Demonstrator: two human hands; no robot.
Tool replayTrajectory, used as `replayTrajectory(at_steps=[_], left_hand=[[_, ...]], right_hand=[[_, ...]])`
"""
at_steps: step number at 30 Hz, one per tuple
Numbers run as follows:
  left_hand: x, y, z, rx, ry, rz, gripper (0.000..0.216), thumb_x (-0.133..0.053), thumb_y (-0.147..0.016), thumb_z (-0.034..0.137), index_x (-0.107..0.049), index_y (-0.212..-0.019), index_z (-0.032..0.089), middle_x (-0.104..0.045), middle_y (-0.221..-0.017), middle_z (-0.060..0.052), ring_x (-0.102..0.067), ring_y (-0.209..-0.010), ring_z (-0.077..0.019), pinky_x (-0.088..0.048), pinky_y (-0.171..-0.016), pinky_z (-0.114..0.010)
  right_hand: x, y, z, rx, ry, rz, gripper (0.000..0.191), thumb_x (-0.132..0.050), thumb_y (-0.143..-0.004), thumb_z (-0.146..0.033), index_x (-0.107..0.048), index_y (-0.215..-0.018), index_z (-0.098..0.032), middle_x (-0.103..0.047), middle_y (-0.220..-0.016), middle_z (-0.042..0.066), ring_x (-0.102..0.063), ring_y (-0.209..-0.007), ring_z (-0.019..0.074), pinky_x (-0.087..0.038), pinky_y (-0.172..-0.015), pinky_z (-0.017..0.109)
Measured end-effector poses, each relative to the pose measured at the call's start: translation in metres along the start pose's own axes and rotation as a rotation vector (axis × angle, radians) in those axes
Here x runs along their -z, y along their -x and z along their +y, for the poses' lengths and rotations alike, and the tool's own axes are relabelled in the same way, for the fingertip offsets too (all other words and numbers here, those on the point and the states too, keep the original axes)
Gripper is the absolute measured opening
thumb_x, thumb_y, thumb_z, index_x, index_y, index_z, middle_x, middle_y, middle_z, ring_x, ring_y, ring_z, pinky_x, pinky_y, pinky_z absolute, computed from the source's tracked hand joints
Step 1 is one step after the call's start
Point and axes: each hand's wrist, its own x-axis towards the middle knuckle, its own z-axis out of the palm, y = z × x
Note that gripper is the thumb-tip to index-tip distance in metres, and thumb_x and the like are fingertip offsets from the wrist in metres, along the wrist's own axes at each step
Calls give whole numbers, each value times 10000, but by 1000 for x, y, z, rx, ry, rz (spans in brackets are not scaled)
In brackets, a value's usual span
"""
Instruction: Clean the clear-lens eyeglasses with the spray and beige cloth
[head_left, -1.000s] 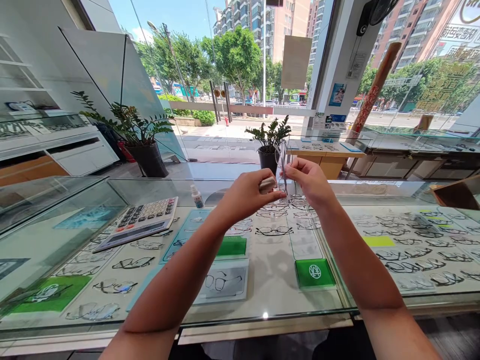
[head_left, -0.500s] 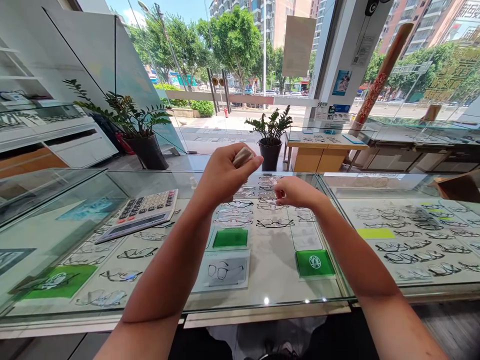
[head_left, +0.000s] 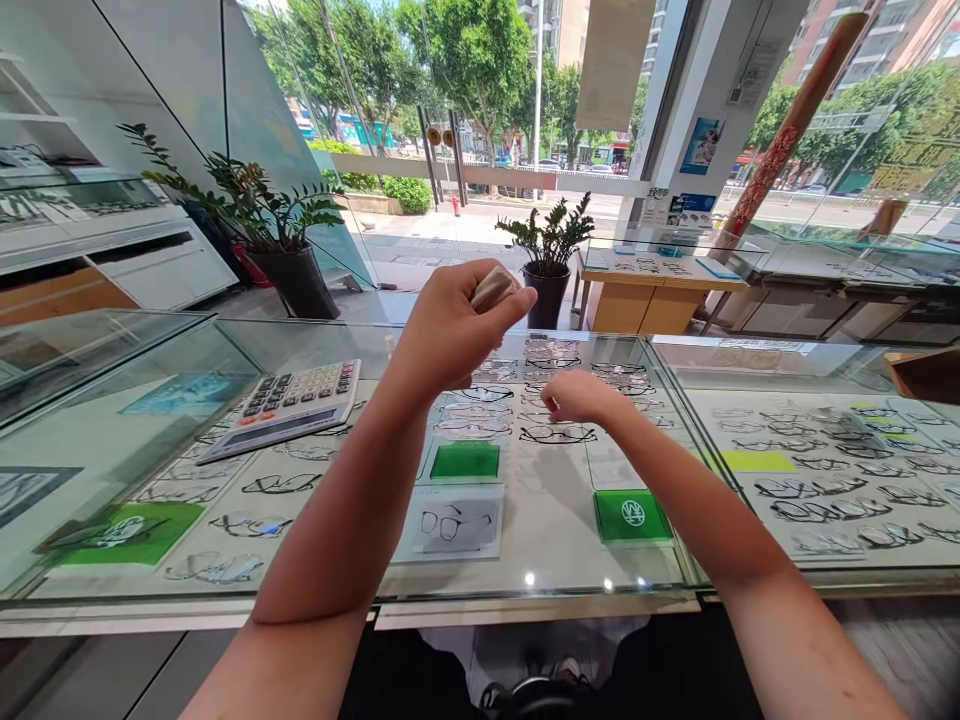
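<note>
Across the glass-topped bench [head_left: 547, 560], rows of spectacle frames [head_left: 556, 434] are being displayed under the glass, and a calculator [head_left: 289, 405] is lying at the left. The left hand [head_left: 450, 330] is being held raised, with a beige cloth [head_left: 495, 288] being pinched in its fingers. The right hand [head_left: 581, 398] is being held low and curled just over the glass. Whether anything is being gripped in it cannot be told.

A calculator [head_left: 289, 405] lies on the glass counter [head_left: 525, 598], well left of my left hand [head_left: 450, 325]. Under the glass, nearer me than the hand, sit a green card [head_left: 465, 460] and a grey card [head_left: 454, 525]. Beyond it stands a potted plant [head_left: 551, 265].
</note>
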Motion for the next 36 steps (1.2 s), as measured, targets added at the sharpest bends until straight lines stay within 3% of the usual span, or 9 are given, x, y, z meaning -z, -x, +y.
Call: replayTrajectory(at_steps=[36], left_hand=[[-5, 1, 1, 23, -100, -17, 302, -682, -900, 357, -561, -668, 205, -488, -567, 37, -441, -544, -111, -341, -537, -300]], right_hand=[[-10, -6, 7, -13, -78, -58, 99, -798, -833, -272, -780, -918, -224, -821, -997, 47, -709, -908, 218, -361, -639, 293]])
